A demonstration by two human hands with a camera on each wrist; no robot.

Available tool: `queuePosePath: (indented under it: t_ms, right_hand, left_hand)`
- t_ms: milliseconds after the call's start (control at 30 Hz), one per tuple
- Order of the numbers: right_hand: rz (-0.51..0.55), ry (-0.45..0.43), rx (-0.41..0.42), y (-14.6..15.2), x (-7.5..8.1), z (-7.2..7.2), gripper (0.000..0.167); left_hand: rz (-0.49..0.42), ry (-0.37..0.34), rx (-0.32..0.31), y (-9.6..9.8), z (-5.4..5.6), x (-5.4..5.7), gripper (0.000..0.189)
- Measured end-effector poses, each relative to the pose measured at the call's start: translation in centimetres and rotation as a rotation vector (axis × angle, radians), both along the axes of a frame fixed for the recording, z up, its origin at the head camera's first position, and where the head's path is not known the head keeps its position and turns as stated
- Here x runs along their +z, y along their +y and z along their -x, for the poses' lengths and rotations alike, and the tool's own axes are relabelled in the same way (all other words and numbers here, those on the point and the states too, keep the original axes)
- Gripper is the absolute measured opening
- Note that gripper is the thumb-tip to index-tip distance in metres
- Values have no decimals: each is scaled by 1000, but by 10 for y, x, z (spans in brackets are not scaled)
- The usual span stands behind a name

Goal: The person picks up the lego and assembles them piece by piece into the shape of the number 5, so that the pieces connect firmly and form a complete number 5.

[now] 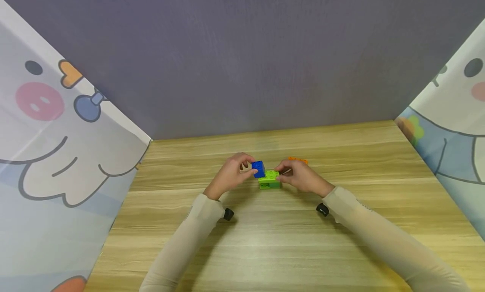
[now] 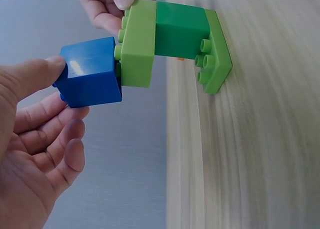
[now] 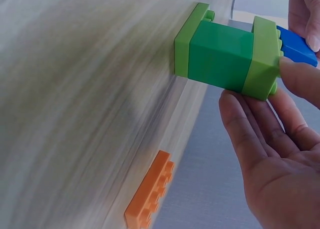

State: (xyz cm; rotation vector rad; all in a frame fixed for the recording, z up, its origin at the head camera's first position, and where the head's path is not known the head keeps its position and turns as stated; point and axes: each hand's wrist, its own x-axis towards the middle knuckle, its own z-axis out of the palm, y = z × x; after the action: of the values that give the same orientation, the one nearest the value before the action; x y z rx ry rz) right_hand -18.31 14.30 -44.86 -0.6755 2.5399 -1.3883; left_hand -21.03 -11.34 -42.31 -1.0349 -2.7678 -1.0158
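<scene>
My left hand (image 1: 232,174) pinches a blue block (image 2: 92,71) between thumb and fingers. The block meets the studs at the left end of a green stack; whether it is pressed fully down I cannot tell. That stack has a light green plate at the base, a dark green block (image 3: 220,51) at one end and a light green brick (image 2: 139,44) across the top. At its right end my right hand (image 1: 299,175) steadies the stack, thumb by the top studs and fingertips against its side. The stack stands upright on the table.
An orange studded brick (image 3: 150,194) lies on the wood-grain table (image 1: 265,250), behind the right hand. A grey panel (image 1: 246,65) rises at the table's back edge. Cartoon-printed panels (image 1: 45,149) stand on both sides.
</scene>
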Motion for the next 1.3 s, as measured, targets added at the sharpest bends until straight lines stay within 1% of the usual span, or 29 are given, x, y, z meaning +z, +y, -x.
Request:
queuePosePath:
  t_ms: [100,300,567,767,1100,1300]
  right_hand:
    - [11,1,1,0,1,0,17]
    - [24,-3,3,0,0,1,18]
    - [25,0,1,1,-2,1,19]
    - [35,20,0,0,-3,-1,19]
    - [26,1,-8,1,-2,-1,19]
    - [25,5,-10,1,-1,0,19]
  left_hand:
    - [1,-2,2,2,-2,2,23]
    - [6,17,-4,7,-6,3,22]
    - [20,33,-8,9,-9,3,21]
    - [45,43,-10,11,-11,3,24]
    - [58,18,-8,13,-10,6,24]
    - [63,17,-15,16,-10,9,24]
